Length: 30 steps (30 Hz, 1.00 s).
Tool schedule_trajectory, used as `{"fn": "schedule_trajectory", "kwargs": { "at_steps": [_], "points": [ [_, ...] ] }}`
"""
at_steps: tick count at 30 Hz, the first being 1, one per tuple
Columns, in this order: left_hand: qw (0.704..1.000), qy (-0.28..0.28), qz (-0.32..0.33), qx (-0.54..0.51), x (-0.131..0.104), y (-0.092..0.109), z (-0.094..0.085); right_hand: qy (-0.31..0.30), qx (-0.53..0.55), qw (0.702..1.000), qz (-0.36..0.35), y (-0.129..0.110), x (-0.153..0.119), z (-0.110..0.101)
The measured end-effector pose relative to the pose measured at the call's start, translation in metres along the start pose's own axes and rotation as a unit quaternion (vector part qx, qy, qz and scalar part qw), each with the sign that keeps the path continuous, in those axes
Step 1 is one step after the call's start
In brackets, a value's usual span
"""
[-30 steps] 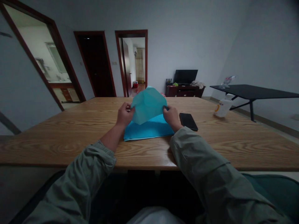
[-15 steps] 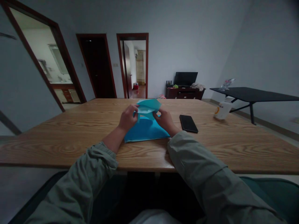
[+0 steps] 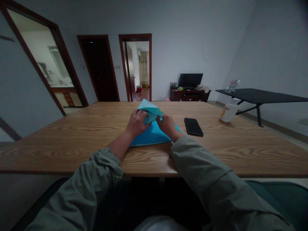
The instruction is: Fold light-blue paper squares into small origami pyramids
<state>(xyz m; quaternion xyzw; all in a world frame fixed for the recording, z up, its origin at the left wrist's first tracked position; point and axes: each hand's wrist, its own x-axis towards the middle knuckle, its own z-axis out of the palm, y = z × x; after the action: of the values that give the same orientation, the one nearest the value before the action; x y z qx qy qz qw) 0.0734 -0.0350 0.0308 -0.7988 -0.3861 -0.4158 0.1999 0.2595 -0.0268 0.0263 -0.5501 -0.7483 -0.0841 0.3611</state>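
A light-blue folded sheet of paper (image 3: 149, 108) is held up between my two hands, over the middle of the table. My left hand (image 3: 138, 122) grips its left side, with the fingers behind and the thumb in front. At its lower right corner, my right hand (image 3: 166, 124) pinches the paper between thumb and fingers. Beneath both hands a flat stack of brighter blue sheets (image 3: 155, 134) lies on the wooden table (image 3: 84, 141). My hands and forearms cover parts of that stack.
A black phone (image 3: 193, 127) lies right of the blue sheets. Further right stands a white bottle (image 3: 228, 111) with an orange mark. Beyond the table are a black table (image 3: 260, 96) and a low cabinet (image 3: 187, 95) with a screen (image 3: 190, 80).
The folded paper has tilted, its upper left corner now pointing up. My left hand has turned and moved further round the paper, and my right hand has shifted slightly.
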Motion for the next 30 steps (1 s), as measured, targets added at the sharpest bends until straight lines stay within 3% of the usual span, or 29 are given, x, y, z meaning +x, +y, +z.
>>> {"fn": "schedule_trajectory", "kwargs": {
  "at_steps": [7, 13, 24, 30],
  "points": [
    [0.999, -0.010, 0.021, -0.030, 0.003, 0.013, 0.001, -0.025, -0.027, 0.999, 0.002, -0.006, -0.001, -0.003],
    [0.999, -0.023, 0.005, -0.029, 0.003, 0.010, 0.001, -0.018, -0.017, 1.000, -0.014, -0.005, -0.002, -0.002],
    [0.999, 0.017, -0.032, -0.037, 0.003, 0.006, 0.000, 0.001, -0.007, 1.000, 0.002, -0.002, -0.001, -0.003],
    [0.991, 0.078, -0.070, -0.087, 0.003, -0.004, -0.005, 0.043, 0.037, 0.998, 0.019, 0.013, 0.001, -0.008]
  ]
}}
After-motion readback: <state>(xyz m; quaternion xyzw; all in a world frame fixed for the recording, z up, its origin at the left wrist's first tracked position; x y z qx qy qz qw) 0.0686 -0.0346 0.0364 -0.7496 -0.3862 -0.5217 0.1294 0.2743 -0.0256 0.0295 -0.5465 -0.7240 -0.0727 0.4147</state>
